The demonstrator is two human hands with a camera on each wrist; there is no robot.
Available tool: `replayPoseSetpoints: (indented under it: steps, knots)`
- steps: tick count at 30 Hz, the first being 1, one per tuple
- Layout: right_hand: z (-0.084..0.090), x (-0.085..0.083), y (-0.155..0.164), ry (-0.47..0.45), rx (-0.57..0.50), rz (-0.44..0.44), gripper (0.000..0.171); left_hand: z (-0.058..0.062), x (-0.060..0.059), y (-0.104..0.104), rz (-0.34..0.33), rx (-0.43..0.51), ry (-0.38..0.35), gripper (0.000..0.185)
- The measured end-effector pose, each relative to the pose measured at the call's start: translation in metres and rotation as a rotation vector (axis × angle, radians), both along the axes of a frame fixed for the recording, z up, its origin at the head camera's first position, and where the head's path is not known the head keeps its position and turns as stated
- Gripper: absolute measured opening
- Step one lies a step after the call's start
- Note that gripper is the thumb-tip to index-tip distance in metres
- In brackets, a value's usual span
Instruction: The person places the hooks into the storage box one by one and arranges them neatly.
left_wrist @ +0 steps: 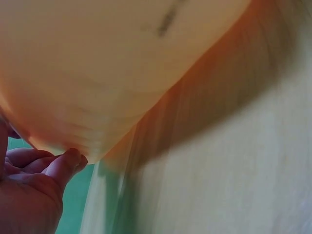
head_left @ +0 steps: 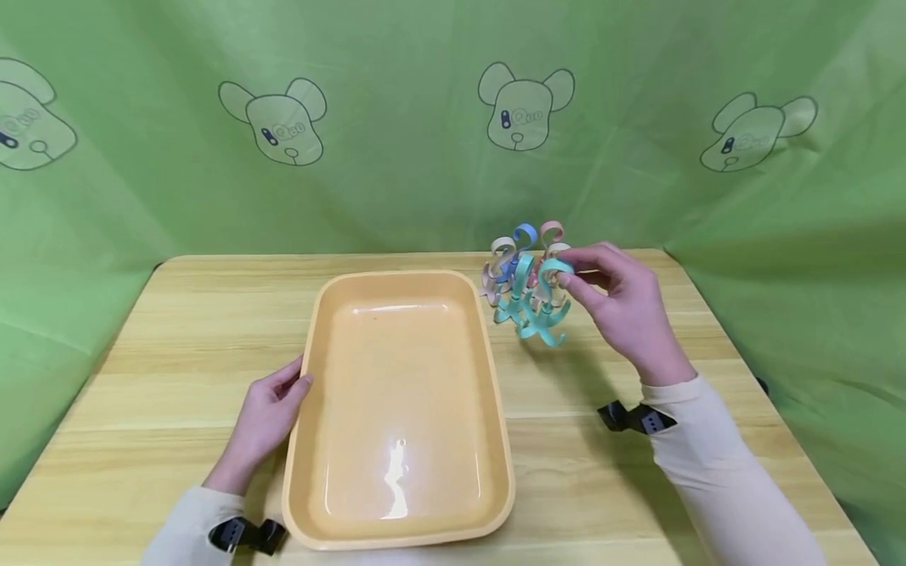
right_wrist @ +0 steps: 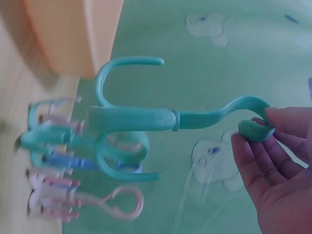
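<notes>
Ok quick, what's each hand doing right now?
Left hand: open, fingers resting against the left rim of the orange tray.
Right hand: pinching the top loop of a teal plastic hook, lifted from the hook pile.

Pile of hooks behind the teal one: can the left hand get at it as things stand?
Probably not directly. The left hand rests on the near-left rim of the orange tray, and the pile of hooks lies beyond the tray's far-right corner. The right hand, pinching the teal hook, is beside it.
</notes>
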State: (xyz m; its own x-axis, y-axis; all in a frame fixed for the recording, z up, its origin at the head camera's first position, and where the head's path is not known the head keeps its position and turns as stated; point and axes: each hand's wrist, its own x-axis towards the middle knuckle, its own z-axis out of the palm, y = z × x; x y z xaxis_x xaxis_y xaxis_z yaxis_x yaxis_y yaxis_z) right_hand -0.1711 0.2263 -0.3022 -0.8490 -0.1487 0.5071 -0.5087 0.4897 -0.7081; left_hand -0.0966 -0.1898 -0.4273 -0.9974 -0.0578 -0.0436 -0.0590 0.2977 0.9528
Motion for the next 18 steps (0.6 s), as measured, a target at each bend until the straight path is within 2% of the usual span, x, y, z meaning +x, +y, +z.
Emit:
replayPoseSetpoints:
  steps: [5, 10, 18]
  knots:
    - [0.009, -0.001, -0.017, -0.030, -0.034, 0.087, 0.023, -0.001, 0.000, 0.003, 0.016, -0.012, 0.003, 0.045]
    - [0.011, -0.008, -0.032, -0.041, -0.065, 0.160, 0.023, 0.000, 0.000, 0.005, 0.036, 0.008, -0.002, 0.043]
    - [0.009, -0.023, -0.059, -0.104, -0.069, 0.207, 0.023, 0.003, 0.000, 0.006, 0.040, 0.029, -0.017, 0.045]
